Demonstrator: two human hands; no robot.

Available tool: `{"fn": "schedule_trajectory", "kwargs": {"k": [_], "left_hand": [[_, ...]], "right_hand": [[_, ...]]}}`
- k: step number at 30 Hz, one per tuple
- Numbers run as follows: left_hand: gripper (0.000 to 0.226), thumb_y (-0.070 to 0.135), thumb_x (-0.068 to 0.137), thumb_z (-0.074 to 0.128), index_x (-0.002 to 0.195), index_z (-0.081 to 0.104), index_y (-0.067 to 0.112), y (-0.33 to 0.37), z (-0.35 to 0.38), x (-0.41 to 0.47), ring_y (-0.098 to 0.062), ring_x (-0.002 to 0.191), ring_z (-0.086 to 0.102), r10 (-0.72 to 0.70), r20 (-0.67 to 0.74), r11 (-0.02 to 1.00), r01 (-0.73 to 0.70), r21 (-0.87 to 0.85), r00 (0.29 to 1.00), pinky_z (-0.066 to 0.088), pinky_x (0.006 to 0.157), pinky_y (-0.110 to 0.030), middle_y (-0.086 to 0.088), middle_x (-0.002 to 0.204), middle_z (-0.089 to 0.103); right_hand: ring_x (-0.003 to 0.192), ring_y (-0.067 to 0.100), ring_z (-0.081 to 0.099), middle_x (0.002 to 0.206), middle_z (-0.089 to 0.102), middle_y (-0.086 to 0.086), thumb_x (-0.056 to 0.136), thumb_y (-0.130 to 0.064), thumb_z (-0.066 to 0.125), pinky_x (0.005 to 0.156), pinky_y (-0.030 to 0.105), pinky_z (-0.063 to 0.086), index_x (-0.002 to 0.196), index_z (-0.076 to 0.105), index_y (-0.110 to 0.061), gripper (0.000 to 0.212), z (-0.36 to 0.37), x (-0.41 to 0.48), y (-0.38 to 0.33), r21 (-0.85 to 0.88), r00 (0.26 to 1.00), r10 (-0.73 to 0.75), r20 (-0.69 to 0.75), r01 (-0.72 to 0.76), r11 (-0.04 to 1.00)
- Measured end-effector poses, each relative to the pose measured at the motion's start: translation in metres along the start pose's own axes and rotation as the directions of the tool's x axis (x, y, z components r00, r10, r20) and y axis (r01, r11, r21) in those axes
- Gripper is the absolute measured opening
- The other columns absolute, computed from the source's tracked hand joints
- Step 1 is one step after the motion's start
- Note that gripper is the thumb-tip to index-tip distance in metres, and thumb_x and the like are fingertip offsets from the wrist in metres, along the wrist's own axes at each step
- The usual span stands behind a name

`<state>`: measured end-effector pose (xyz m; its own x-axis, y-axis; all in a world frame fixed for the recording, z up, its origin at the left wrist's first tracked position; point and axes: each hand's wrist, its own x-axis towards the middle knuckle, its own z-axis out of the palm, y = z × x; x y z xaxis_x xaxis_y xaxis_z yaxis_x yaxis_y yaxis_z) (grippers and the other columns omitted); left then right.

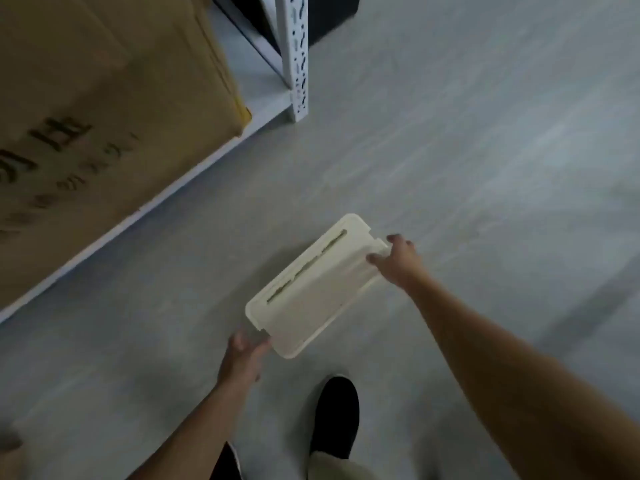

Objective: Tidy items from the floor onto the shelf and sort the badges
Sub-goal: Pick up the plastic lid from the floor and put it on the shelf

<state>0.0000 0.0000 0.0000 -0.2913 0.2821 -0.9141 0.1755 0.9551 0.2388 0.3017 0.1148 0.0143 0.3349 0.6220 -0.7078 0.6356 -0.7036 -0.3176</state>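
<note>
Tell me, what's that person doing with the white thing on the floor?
A person is bending over a flat white plastic tray above the grey floor. The right hand grips its far end and the left hand is at its near corner. Whether it is already lifted is hard to tell. Beside them, a white metal shelf holds a big cardboard box. A black shoe shows below.

Cream plastic tray [311,289], slotted along one side, held diagonally above the grey floor [485,168], near the shelf [263,98].
</note>
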Motion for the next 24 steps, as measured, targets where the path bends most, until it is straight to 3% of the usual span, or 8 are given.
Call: {"fn": "schedule_trajectory", "kwargs": {"k": [3, 6, 8, 11, 15, 17, 20, 24], "left_hand": [[0.059, 0.032, 0.086, 0.070, 0.136, 0.039, 0.035, 0.000, 0.032, 0.027, -0.028, 0.117, 0.052, -0.078, 0.132, 0.984, 0.097, -0.152, 0.988, 0.053, 0.088, -0.050, 0.000, 0.130, 0.050], [0.042, 0.023, 0.086, 0.070, 0.123, 0.050, 0.029, -0.001, 0.050, 0.029, -0.030, 0.111, 0.055, -0.089, 0.160, 0.910, 0.145, -0.387, 0.983, 0.051, 0.093, -0.057, -0.002, 0.120, 0.056], [0.036, 0.017, 0.088, 0.068, 0.119, 0.052, 0.027, 0.001, 0.048, 0.018, -0.027, 0.102, 0.059, -0.063, 0.129, 0.879, 0.116, -0.462, 0.990, 0.051, 0.093, -0.056, -0.003, 0.118, 0.059], [0.036, 0.016, 0.089, 0.066, 0.121, 0.052, 0.026, 0.013, 0.027, -0.024, -0.025, 0.098, 0.061, -0.028, 0.092, 0.877, 0.069, -0.475, 0.995, 0.052, 0.086, -0.046, -0.003, 0.119, 0.062], [0.044, 0.015, 0.089, 0.067, 0.128, 0.051, 0.025, 0.032, -0.030, -0.128, -0.025, 0.110, 0.061, 0.028, 0.041, 0.890, -0.007, -0.455, 0.999, 0.053, 0.073, -0.032, -0.001, 0.119, 0.064], [0.043, 0.021, 0.083, 0.074, 0.120, 0.051, 0.024, 0.045, -0.071, -0.198, -0.028, 0.109, 0.063, 0.046, -0.015, 0.907, -0.048, -0.418, 0.999, 0.055, 0.077, -0.035, -0.004, 0.121, 0.064], [0.049, 0.033, 0.069, 0.081, 0.108, 0.052, 0.029, 0.066, -0.134, -0.312, -0.027, 0.105, 0.063, 0.083, -0.072, 0.925, -0.103, -0.365, 0.994, 0.054, 0.092, -0.047, -0.005, 0.119, 0.064], [0.043, 0.021, 0.085, 0.072, 0.122, 0.051, 0.021, 0.098, -0.211, -0.445, -0.024, 0.102, 0.058, 0.209, -0.178, 0.906, -0.259, -0.334, 0.962, 0.050, 0.096, -0.042, -0.003, 0.116, 0.060]], "right_hand": [[0.133, 0.036, 0.047, 0.151, 0.039, 0.017, 0.076, -0.050, 0.077, 0.111, 0.045, 0.041, 0.150, 0.035, -0.017, 0.091, 0.022, 0.042, 0.008, 0.064, 0.998, 0.040, 0.050, -0.044, 0.997], [0.110, 0.029, 0.060, 0.128, 0.058, 0.009, 0.074, -0.049, 0.079, 0.087, 0.043, 0.056, 0.134, 0.052, -0.020, 0.072, 0.032, 0.051, 0.014, 0.180, 0.993, 0.051, 0.111, -0.071, 0.981], [0.101, 0.029, 0.063, 0.116, 0.061, 0.006, 0.074, -0.050, 0.078, 0.079, 0.048, 0.061, 0.126, 0.056, -0.021, 0.063, 0.028, 0.036, 0.016, 0.217, 0.993, 0.059, 0.100, -0.080, 0.973], [0.101, 0.030, 0.065, 0.112, 0.064, 0.005, 0.063, -0.063, 0.075, 0.083, 0.054, 0.059, 0.118, 0.058, -0.025, 0.069, 0.012, -0.012, 0.010, 0.265, 0.998, 0.059, 0.031, -0.065, 0.962], [0.096, 0.025, 0.063, 0.103, 0.061, 0.000, 0.075, -0.052, 0.075, 0.084, 0.043, 0.056, 0.120, 0.059, -0.020, 0.058, -0.040, -0.117, -0.026, 0.331, 0.999, 0.018, -0.031, -0.007, 0.944], [0.096, 0.021, 0.058, 0.104, 0.058, -0.001, 0.080, -0.047, 0.074, 0.082, 0.033, 0.047, 0.122, 0.058, -0.017, 0.054, -0.076, -0.179, -0.050, 0.347, 0.999, 0.003, -0.048, 0.014, 0.938], [0.107, 0.028, 0.062, 0.110, 0.061, -0.001, 0.079, -0.054, 0.073, 0.093, 0.042, 0.050, 0.124, 0.056, -0.019, 0.059, -0.136, -0.280, -0.091, 0.334, 0.998, -0.024, -0.058, 0.042, 0.942], [0.110, 0.028, 0.062, 0.106, 0.059, -0.003, 0.083, -0.055, 0.068, 0.087, 0.036, 0.046, 0.128, 0.055, -0.019, 0.059, -0.218, -0.402, -0.157, 0.293, 0.987, -0.135, -0.084, 0.154, 0.943]]}}
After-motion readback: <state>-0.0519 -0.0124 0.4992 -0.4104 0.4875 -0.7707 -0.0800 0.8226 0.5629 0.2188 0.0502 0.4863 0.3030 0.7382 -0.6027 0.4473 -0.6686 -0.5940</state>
